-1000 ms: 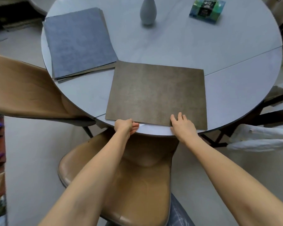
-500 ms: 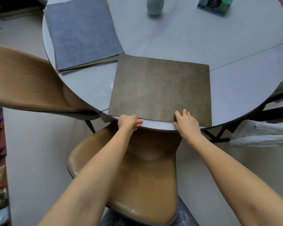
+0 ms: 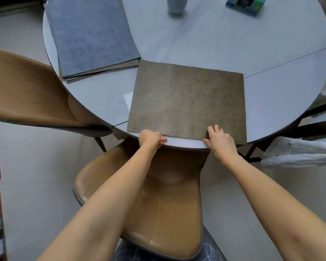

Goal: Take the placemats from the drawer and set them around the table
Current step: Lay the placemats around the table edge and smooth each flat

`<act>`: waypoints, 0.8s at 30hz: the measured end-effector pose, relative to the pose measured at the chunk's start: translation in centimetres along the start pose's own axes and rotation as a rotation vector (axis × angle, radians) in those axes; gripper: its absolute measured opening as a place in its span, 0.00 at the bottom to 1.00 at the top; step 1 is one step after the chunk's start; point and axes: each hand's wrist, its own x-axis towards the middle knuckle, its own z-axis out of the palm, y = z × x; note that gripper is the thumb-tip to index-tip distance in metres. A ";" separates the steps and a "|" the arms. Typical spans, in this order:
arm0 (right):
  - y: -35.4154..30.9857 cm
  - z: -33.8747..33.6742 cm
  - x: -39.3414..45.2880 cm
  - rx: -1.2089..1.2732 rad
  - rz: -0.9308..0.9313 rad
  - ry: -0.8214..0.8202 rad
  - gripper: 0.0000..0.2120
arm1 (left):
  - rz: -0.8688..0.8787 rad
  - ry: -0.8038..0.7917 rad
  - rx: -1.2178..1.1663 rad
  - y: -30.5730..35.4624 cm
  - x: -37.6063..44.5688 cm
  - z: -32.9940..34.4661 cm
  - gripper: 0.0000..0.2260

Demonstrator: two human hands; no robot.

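Brown woven placemat [image 3: 186,102] lies flat on the round table [image 3: 271,59], its near edge along the rim; over the last second we have nudged it square. Our left hand [image 3: 151,138] pinches that near edge with curled fingers, and our right hand [image 3: 220,140] presses flat on the near right corner. One setting looks done. Remaining placemats wait in the stack [image 3: 90,34], blue one on top.

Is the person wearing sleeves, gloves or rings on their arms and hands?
No sleeves or gloves show: both forearms are bare as far up as the picture reaches. The left hand and right hand wear no watch or bracelet at the wrist. Rings are too small to tell.
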 end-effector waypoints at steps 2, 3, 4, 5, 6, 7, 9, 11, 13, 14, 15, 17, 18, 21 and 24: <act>0.4 0.0 -0.1 0.001 0.003 0.001 0.19 | -0.001 -0.001 -0.002 -0.1 -0.1 0.4 0.08; 0.6 0.1 -0.1 0.006 0.009 -0.002 0.19 | 0.003 0.003 -0.001 -0.2 -0.2 0.5 0.07; 0.7 0.1 -0.2 0.012 0.017 -0.005 0.19 | 0.008 0.009 0.002 -0.2 -0.2 0.6 0.07; 0.8 0.2 -0.2 0.017 0.023 -0.006 0.19 | 0.015 0.016 0.004 -0.3 -0.3 0.7 0.07; 0.9 0.2 -0.3 0.019 0.027 -0.006 0.19 | 0.021 0.021 0.007 -0.3 -0.3 0.8 0.07; 1.0 0.3 -0.3 0.019 0.028 -0.003 0.19 | 0.026 0.025 0.008 -0.4 -0.2 0.8 0.07; 0.9 0.3 -0.3 0.020 0.029 0.003 0.19 | 0.033 0.035 0.015 -0.4 -0.1 0.8 0.07; 0.8 0.5 -0.3 0.022 0.034 0.010 0.20 | 0.049 0.044 0.031 -0.6 0.0 0.9 0.08; 0.7 0.7 -0.5 0.020 0.045 0.012 0.21 | 0.066 0.047 0.056 -0.8 0.1 0.9 0.08; 0.7 0.7 -0.5 0.018 0.049 0.010 0.21 | 0.075 0.047 0.069 -0.8 0.2 0.9 0.08; 0.7 0.8 -0.6 0.017 0.050 0.009 0.21 | 0.081 0.044 0.079 -0.8 0.2 0.9 0.09; 0.9 1.0 -0.7 0.015 0.041 0.012 0.20 | 0.082 0.037 0.090 -0.7 0.3 0.9 0.09; 1.0 0.9 -0.7 0.014 0.036 0.013 0.20 | 0.081 0.039 0.094 -0.8 0.3 0.9 0.09; 1.2 0.9 -0.6 0.023 0.032 0.022 0.19 | 0.075 0.043 0.097 -0.9 0.3 1.0 0.10; 1.1 1.1 -0.7 0.046 0.040 0.037 0.18 | 0.078 0.046 0.090 -0.9 0.3 1.0 0.08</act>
